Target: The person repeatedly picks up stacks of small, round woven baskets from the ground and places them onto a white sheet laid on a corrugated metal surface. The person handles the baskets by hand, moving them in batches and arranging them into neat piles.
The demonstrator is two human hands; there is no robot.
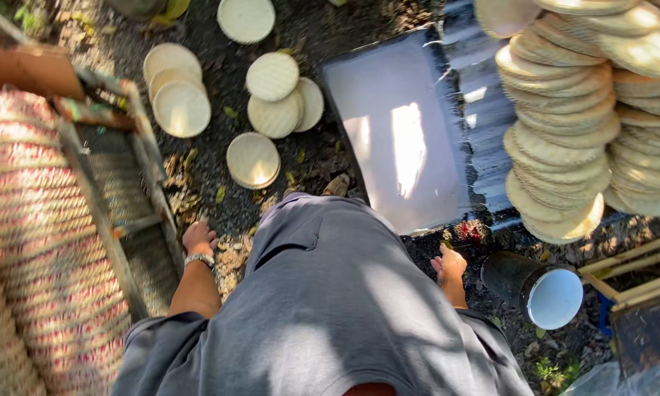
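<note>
I look straight down my own body in a grey shirt. My left hand (199,239), with a metal watch on the wrist, hangs at my side above leaf-strewn dirt, close to a wooden frame with mesh (128,220). It holds nothing and its fingers are loosely bent. My right hand (449,265) hangs on the other side with fingers apart and empty, just left of a dark can with a pale inside (543,290) and near the front edge of a grey flat board (400,132).
Several round woven discs (271,95) lie scattered on the dark ground ahead. Tall stacks of the same discs (565,125) fill the upper right. A striped red-and-tan woven mat (29,242) lies at the left. Wooden slats (638,271) sit at the right.
</note>
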